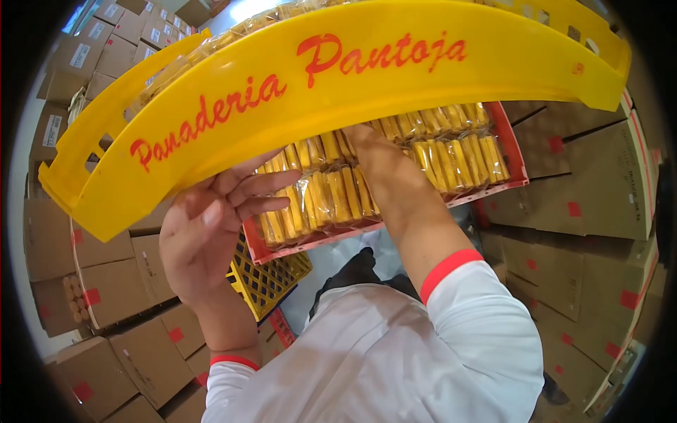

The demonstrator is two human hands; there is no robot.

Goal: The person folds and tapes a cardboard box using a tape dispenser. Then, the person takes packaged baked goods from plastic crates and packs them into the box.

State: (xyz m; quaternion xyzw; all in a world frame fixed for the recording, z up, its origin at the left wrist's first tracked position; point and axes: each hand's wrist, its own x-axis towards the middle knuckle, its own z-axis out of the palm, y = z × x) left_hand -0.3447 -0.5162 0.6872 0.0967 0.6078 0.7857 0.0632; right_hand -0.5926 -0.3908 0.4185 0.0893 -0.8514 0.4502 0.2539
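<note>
A yellow plastic crate (233, 106) with red lettering reading "Panaderia Pantoja" spans the top of the head view, close to the camera. Below it, a red crate (517, 166) holds rows of clear-wrapped packs of yellow, flat baked pieces (335, 194). My left hand (201, 229) is beside the red crate's left end, palm turned up, fingers apart and holding nothing; its fingertips come near the packs. My right hand (361, 137) reaches over the packs under the yellow crate, whose wall hides the fingers. More wrapped packs (243, 34) show inside the yellow crate.
Cardboard boxes are stacked on the left (106, 278) and on the right (599, 180), several with red tape. Another yellow crate with lattice sides (271, 278) stands lower down, left of my legs. Part of the grey floor (324, 257) shows beneath the red crate.
</note>
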